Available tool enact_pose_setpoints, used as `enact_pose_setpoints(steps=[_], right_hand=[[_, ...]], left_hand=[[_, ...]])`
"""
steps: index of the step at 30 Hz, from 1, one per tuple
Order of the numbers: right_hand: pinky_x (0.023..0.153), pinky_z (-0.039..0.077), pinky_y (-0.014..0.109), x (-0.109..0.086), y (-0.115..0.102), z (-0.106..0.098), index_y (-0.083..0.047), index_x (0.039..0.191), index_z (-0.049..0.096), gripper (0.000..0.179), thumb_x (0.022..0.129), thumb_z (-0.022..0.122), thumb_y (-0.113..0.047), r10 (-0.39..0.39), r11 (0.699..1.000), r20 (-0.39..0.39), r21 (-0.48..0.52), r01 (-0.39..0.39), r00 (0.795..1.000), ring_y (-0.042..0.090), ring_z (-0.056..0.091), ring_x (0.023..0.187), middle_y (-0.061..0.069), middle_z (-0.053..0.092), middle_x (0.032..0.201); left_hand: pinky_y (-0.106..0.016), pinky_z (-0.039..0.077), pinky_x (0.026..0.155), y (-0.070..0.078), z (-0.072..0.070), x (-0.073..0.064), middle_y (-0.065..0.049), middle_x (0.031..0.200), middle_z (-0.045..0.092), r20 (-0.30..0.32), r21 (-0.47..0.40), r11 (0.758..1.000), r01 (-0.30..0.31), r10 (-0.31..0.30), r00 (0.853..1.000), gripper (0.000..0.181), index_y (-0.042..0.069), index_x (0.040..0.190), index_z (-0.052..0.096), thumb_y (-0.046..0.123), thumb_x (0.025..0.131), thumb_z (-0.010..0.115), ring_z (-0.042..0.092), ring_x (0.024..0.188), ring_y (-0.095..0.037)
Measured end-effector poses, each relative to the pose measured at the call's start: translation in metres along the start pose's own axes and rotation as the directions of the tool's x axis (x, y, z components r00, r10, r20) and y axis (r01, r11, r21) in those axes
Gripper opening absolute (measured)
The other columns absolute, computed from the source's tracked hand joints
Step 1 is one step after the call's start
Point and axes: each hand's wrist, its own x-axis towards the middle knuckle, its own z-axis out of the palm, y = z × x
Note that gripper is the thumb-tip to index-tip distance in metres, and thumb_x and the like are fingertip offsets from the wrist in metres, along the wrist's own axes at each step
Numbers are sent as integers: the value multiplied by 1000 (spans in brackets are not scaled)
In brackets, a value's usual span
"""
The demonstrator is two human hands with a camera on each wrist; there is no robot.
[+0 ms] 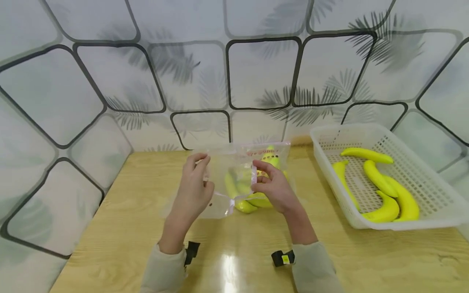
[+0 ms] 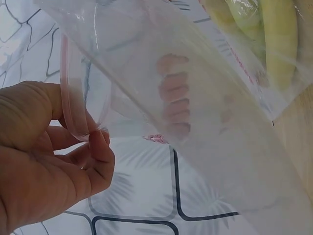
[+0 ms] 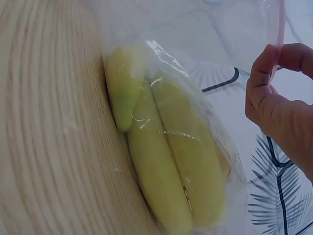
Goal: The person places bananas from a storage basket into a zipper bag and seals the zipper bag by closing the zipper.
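Note:
My left hand [image 1: 193, 189] pinches the pink-edged rim of clear plastic film [image 2: 73, 98] between thumb and fingers. To the right, my right hand [image 1: 272, 185] pinches another stretch of pink rim [image 3: 280, 29]. Between and behind the hands lies a clear plastic bag [image 1: 243, 152] with reddish print. Several yellow bananas [image 3: 171, 147] are inside it, resting low near the table. In the left wrist view the bananas [image 2: 279, 41] show at the upper right through the film. Whether both hands hold one bag or two overlapping ones, I cannot tell.
A white perforated plastic basket [image 1: 333, 193] stands on the right with several bananas [image 1: 381, 179] in it. The wooden table [image 1: 121, 232] meets a patterned cloth wall [image 1: 198, 89] at the back and left. Black camera mounts [image 1: 282, 258] sit at the wrists.

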Motion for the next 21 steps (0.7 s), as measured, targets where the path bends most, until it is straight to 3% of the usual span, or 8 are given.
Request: enact_pose_setpoints(steps=[3,8,17,21], right_hand=[[75,54,24,-2,1,-2,1,151,33,73,84,61,13,-3,1000,15,27,3,1000,18,53,92,14,29,156],[74,53,23,-1,-3,-6,2,150,31,74,83,60,15,-21,999,16,42,20,1000,16,51,90,15,28,156],[73,53,23,-4,-6,-7,-2,147,37,69,84,61,11,-35,998,-16,-48,34,999,18,49,93,11,38,142],[73,54,23,-5,-7,-1,-1,145,40,66,84,61,11,-55,998,-24,-34,54,998,17,51,92,11,40,140]], left_hand=[[-25,46,57,-1,2,-1,-23,142,42,-5,-39,999,-10,10,1000,59,-13,137,49,-19,79,54,55,101,-31],[-21,39,50,1,6,1,-24,141,41,0,-83,995,-46,46,999,60,-15,138,47,-19,78,52,52,84,-28],[-23,35,57,2,10,-3,-27,138,43,-35,-93,992,-81,78,996,60,-15,134,50,-19,75,51,50,91,-28],[-21,34,52,0,1,-1,-25,138,45,-34,-112,992,-61,57,998,59,-14,133,53,-18,74,52,47,70,-19]])
